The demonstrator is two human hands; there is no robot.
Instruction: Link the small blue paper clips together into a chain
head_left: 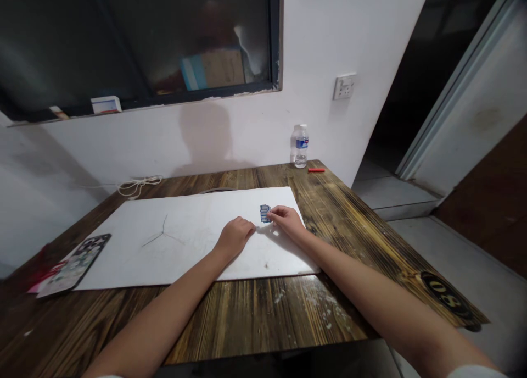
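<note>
My right hand [287, 219] is closed in a pinch at the right edge of a small flat blue piece with pale bars [264, 212]; its exact kind is too small to make out. Just to the left, my left hand [236, 236] has its fingers curled together, thumb side toward the right hand. A tiny pale tip shows beside those fingers, but what they hold is hidden. Both hands are over a white board [197, 218] on the wooden table.
Thin wires joined in a three-armed shape [163, 233] lie on the board's left part. A patterned tray-like panel [78, 263] overlaps its left edge. At the back stand a water bottle [301, 147], a red stick [316, 170] and a coiled white cable [138, 187].
</note>
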